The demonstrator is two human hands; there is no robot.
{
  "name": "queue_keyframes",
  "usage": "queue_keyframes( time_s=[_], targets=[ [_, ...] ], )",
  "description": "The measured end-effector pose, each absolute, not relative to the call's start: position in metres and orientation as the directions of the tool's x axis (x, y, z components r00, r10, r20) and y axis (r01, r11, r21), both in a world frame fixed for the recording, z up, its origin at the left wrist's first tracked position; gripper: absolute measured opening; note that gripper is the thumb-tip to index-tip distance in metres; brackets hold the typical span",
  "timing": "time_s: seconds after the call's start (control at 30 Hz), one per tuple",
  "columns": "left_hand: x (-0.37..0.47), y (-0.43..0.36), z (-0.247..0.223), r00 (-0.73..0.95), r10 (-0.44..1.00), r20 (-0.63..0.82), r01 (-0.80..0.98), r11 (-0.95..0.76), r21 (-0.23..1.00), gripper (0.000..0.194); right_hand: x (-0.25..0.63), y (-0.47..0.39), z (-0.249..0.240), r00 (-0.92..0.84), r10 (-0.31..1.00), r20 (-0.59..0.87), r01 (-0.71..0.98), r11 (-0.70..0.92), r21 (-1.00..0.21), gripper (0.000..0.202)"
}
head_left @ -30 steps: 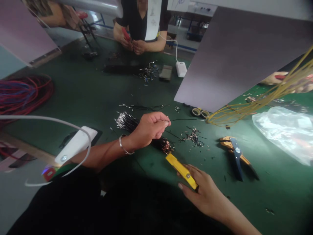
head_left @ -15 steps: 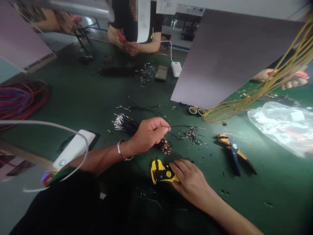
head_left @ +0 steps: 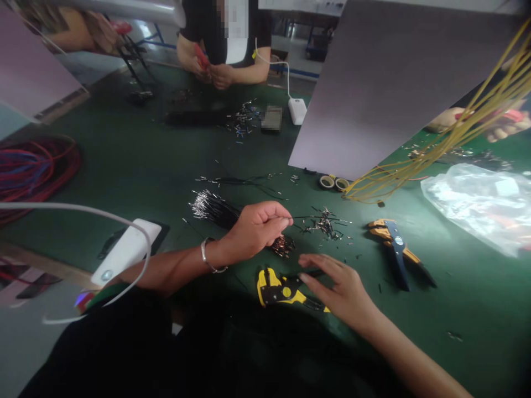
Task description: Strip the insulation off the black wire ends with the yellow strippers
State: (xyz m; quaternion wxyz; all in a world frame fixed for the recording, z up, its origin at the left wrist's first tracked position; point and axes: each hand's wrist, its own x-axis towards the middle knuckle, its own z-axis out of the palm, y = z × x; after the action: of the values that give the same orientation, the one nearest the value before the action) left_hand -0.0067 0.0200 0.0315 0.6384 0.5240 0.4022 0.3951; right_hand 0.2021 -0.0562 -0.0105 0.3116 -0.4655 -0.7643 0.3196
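My left hand (head_left: 265, 226) pinches a thin black wire (head_left: 309, 217), whose end sticks out to the right over a small heap of wire scraps (head_left: 326, 226). Beneath that hand lies a bundle of black wires (head_left: 224, 210), with silvery tips (head_left: 204, 204) at the left and bare copper ends (head_left: 284, 246) at the right. My right hand (head_left: 336, 282) hovers beside the handles of yellow-and-black wire strippers (head_left: 282, 293), thumb and fingers apart, holding nothing. The strippers lie on the green table (head_left: 166, 160).
Orange-and-blue wire strippers (head_left: 396, 246) lie to the right, before a clear plastic bag (head_left: 485, 204). Yellow wires (head_left: 448, 149) hang beside a grey panel (head_left: 373, 83). Two tape rolls (head_left: 334, 183) sit below it. A white power bank (head_left: 126, 251) is at left; co-workers' hands (head_left: 218, 74) work across the table.
My right hand has let go of the yellow-and-black wire strippers and moved up and right, fingers opening. The left hand keeps the wire, shifted slightly right.
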Motion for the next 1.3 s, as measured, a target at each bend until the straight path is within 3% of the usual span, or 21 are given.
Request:
queue_keyframes(
  time_s=[0.13,0.33,0.53,0.77,1.0,1.3],
  targets=[
    [-0.004,0.016,0.031,0.384,0.916,-0.118,-0.058,0.151,0.987,0.008,0.192,-0.042,-0.007,-0.361,0.928,0.095,0.442,0.26,-0.859,0.026],
    [-0.003,0.015,0.029,0.432,0.891,-0.138,-0.062,0.182,0.981,0.009,0.17,-0.027,-0.005,-0.463,0.884,0.063,0.401,0.273,-0.875,0.015],
    [-0.004,0.017,0.028,0.456,0.872,-0.178,-0.105,0.251,0.962,0.007,0.168,-0.031,0.003,-0.55,0.833,0.05,0.36,0.291,-0.887,0.025],
    [-0.003,0.015,0.029,0.495,0.848,-0.19,-0.116,0.281,0.953,0.007,0.172,-0.033,0.001,-0.568,0.815,-0.119,0.204,-0.001,-0.979,0.024],
    [-0.002,0.017,0.03,0.484,0.839,-0.247,-0.137,0.351,0.926,0.005,0.18,-0.033,0.002,-0.572,0.819,-0.034,0.143,0.059,-0.988,0.03],
    [-0.001,0.02,0.027,0.473,0.832,-0.29,-0.142,0.397,0.907,0.004,0.186,-0.04,-0.006,-0.527,0.845,-0.091,0.129,-0.027,-0.991,0.029]
  ],
)
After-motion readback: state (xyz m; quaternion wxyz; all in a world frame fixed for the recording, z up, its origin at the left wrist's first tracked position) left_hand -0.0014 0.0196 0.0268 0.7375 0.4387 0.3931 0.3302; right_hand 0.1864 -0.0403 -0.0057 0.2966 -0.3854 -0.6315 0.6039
